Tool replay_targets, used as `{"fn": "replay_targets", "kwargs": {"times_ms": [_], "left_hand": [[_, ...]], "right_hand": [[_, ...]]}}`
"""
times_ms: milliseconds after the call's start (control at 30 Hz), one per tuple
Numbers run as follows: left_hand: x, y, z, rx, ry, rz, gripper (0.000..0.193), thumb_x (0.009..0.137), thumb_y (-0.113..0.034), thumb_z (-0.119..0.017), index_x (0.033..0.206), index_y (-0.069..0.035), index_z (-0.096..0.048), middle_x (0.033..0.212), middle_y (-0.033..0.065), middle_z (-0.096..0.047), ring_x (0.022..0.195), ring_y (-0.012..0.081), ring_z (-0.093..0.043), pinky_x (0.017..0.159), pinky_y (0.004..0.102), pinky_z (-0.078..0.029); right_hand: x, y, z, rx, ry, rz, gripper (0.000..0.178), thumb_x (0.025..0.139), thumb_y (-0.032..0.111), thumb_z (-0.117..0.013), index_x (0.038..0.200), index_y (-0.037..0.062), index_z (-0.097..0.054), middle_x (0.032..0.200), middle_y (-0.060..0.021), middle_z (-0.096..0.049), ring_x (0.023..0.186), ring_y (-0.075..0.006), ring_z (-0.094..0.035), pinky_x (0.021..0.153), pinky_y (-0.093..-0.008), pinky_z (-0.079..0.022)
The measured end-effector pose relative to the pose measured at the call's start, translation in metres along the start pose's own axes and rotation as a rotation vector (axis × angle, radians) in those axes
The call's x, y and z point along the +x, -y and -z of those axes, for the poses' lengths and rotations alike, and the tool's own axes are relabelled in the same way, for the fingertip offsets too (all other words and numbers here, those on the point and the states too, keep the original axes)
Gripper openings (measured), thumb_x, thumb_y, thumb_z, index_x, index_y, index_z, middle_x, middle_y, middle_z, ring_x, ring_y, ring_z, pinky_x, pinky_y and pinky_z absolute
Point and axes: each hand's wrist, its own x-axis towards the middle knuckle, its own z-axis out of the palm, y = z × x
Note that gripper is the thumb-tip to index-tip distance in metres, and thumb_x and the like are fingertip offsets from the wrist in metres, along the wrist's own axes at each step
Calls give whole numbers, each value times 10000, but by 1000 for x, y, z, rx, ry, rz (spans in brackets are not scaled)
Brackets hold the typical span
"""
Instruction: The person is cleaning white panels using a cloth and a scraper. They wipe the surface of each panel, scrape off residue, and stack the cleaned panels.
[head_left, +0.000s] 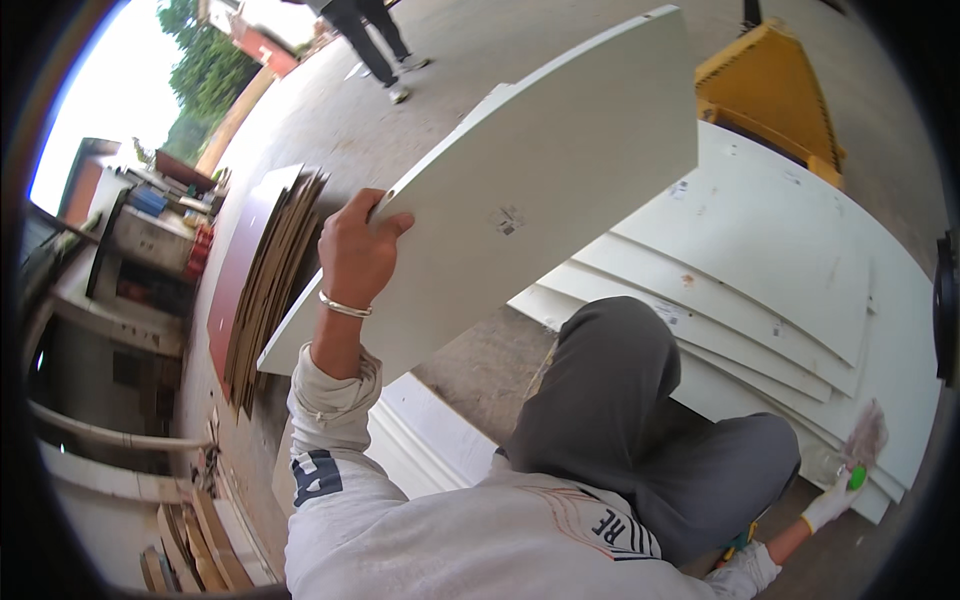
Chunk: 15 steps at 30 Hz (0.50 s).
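Note:
My bare left hand [362,245] is closed over the upper edge of a large white board [560,160], which stands tilted on its edge. A small printed label [507,220] is stuck on the board's face. Low on the right, my right hand [828,502] wears a white glove and is closed on a clear plastic bottle with a green cap [858,477]. A crumpled pinkish-brown rag [868,434] is beside the bottle. Whether the hand also touches the rag cannot be made out. Both lie close to the corner of a stack of white boards [780,240].
More white boards [425,435] lie under my left arm. Brown panels [265,270] are stacked on the left. A yellow metal machine [770,90] stands behind the right stack. Another person [372,40] stands on the concrete floor beyond. Wooden planks [200,545] rest at the lower left.

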Motion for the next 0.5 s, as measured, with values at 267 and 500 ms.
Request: {"fn": "replay_targets", "kwargs": {"times_ms": [267, 500], "left_hand": [[-128, 131, 58, 653, -175, 568, 343, 853, -353, -807, 1064, -91, -743, 978, 174, -778, 930, 420, -732, 835, 535, -551], [-252, 259, 122, 663, -91, 971, 380, 827, -372, -823, 1032, -53, -792, 1007, 207, -779, 960, 428, -738, 858, 517, -560]], "right_hand": [[-4, 74, -22, -418, -351, -68, 549, 978, 288, -733, 1373, -64, -591, 1278, -214, -702, 1132, -381, -687, 974, -461, -546], [26, -8, -42, -490, -533, -30, 576, 961, 307, -745, 1383, -35, -555, 1249, -204, -683, 1099, -367, -671, 909, -481, -552]]}}
